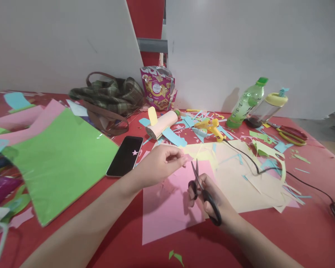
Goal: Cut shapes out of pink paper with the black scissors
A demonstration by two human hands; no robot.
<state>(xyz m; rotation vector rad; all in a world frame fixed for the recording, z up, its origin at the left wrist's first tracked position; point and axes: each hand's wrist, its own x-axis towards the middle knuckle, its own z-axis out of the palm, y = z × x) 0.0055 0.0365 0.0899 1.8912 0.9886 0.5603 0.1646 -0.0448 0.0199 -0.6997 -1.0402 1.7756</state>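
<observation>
My left hand point(167, 162) pinches a small piece of pink paper point(188, 158) between thumb and fingertips. Close to its right, my right hand point(209, 197) grips black-handled scissors point(195, 178), with fingers through the loops and the blades slightly apart, pointing up near the pink piece. Under both hands lies a larger pink sheet point(162, 219), overlapping a cream sheet point(234, 186). A black phone point(125, 156) with a tiny pink star point(134, 152) on its screen rests left of my left hand.
Behind my hands are a paper-wrapped tube point(163, 124), a yellow glue gun point(209, 126) with its cord, and blue scraps. Green sheets point(64, 160) cover the left. A snack bag point(158, 87), plaid bag point(111, 93), green bottle point(247, 104), jar point(268, 108) and red-yellow-handled tool point(292, 134) stand or lie farther back.
</observation>
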